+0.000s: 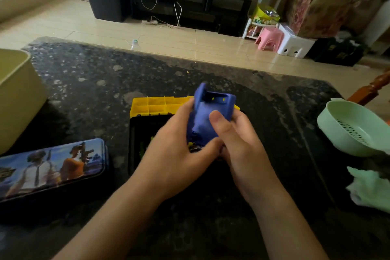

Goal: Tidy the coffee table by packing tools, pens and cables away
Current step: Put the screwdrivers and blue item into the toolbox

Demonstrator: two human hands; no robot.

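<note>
Fingers (185,107) of the left hand (175,152) are curled closely against the left side of a blue plastic piece (211,110). The piece is gripped from the other side by the right hand (242,145), whose thumb is pressed flat on its near face. Both hands are closed on the piece, and the thumbs are brought together just below it. The piece is held upright above the tabletop (88,82), with a hollow top shown. Its lower part is blurred, and what kind of tool it is cannot be told. Directly beneath the fingers an open black toolbox (135,133) is seen, with its yellow compartmented part (152,105) just beyond the fingers. Well to the left of the fingers a printed tin pencil case (52,167) is laid closed, and farther left a pale yellow bin (16,91) is placed. Well to the right of the fingers a green colander (354,129) and a crumpled green cloth (371,192) are found.
</note>
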